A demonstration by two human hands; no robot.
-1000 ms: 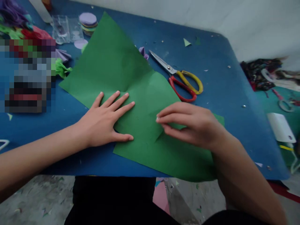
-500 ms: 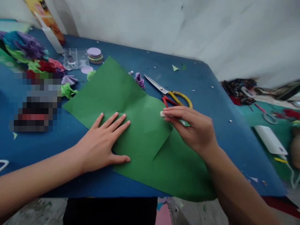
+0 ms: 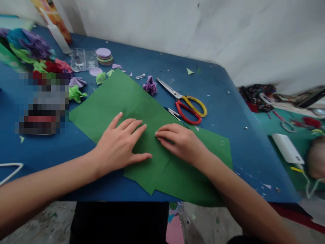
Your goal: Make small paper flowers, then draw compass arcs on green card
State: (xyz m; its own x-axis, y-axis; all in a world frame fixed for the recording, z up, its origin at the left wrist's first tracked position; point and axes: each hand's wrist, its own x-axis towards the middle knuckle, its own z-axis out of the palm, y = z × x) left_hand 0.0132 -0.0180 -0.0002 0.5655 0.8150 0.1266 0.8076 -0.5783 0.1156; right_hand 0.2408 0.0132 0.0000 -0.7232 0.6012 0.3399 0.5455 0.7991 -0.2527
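Observation:
A large sheet of green paper (image 3: 109, 98) lies across the table, with a faint crease and a notched lower edge. My left hand (image 3: 116, 144) rests over its left part, open, fingers spread and thumb stretched to the right. Close by on the right, my right hand (image 3: 181, 142) pinches a small white piece (image 3: 156, 134) at the paper's middle; it resembles an eraser, mostly hidden by the fingers. Just beyond the sheet lie scissors (image 3: 189, 108) with one red and one yellow handle, and a pen (image 3: 174, 113) beside them.
A purple paper flower (image 3: 150, 85) and a silver clip (image 3: 140, 76) sit past the sheet. Colourful crumpled paper pieces (image 3: 33, 47), a clear plastic box (image 3: 78, 60) and stacked paper discs (image 3: 104, 56) are at the back left. A white device (image 3: 287, 149) with a cable lies right.
My right hand has moved left over the paper with the white piece, uncovering the scissors' handles and the pen. My left hand has shifted slightly right. The sheet's right side lies flatter.

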